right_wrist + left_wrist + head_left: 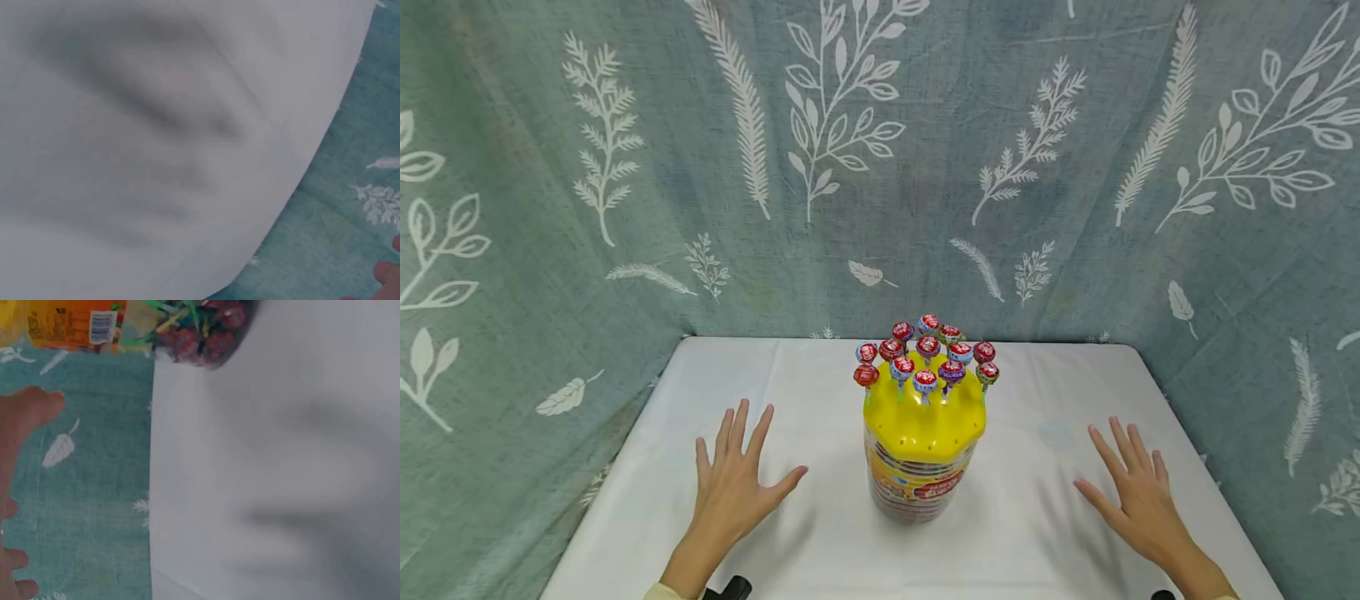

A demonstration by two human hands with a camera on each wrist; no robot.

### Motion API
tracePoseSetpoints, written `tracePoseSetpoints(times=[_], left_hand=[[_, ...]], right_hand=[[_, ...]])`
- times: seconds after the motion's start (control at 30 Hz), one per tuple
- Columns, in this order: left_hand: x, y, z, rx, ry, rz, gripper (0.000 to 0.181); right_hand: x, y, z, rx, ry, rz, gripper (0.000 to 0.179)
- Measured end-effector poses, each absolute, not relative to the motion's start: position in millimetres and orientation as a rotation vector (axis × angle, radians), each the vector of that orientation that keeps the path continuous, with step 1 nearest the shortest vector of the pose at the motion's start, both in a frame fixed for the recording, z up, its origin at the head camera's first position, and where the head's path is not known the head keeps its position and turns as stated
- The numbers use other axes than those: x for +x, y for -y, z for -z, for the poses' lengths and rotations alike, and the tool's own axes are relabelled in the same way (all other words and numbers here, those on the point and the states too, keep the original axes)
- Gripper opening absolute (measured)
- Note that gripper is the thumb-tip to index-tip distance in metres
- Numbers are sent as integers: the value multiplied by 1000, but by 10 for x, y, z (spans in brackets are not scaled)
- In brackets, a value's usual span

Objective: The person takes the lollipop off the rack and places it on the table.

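Observation:
A clear jar (916,492) with a yellow lid (925,429) stands upright at the middle of the table in the head view. Several wrapped lollipops (927,346) stick up from holes in that lid. Through the jar's wall in the left wrist view, more lollipops (200,331) show beside an orange label (69,324). To the jar's left, my left hand (733,492) is held over the table with fingers spread, touching nothing. My right hand (1135,496) hovers on the jar's other side, fingers straight and holding nothing; only its fingertips (387,272) enter the right wrist view.
A white cloth covers the table (805,550), and both hands cast shadows on it. Green curtains (925,250) with white leaf prints hang behind the table and along both sides. A small black object (737,587) shows by the left wrist.

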State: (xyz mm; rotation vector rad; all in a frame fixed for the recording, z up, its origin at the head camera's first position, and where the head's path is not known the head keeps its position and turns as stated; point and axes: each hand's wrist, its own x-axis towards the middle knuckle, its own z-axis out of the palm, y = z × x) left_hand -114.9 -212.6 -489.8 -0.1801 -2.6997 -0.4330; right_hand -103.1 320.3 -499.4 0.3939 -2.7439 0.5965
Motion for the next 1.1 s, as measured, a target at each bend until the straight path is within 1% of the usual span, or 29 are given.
tracePoseSetpoints(times=[0.17,0.33,0.5,0.6,0.93,1.1], left_hand=[[-1134,2010,4774,-182,2703,545,98],[-1141,1857,4628,-235,2649,781,96],[-1127,1733,4498,-276,2613,1032,91],[-1124,1690,4448,-295,2598,1156,89],[-1249,1441,4302,-480,2464,1499,84],[-1286,1310,4198,-553,2431,1622,82]], right_hand=[[-1069,-3142,4879,423,2672,-748,79],[-1128,-3030,4687,473,2590,-899,76],[-1166,-2892,4538,480,2569,-907,73],[-1196,-2785,4454,531,2513,-915,72],[-1215,-2426,3971,759,2251,-1168,70],[-1168,-2176,3678,773,2253,-1261,66]])
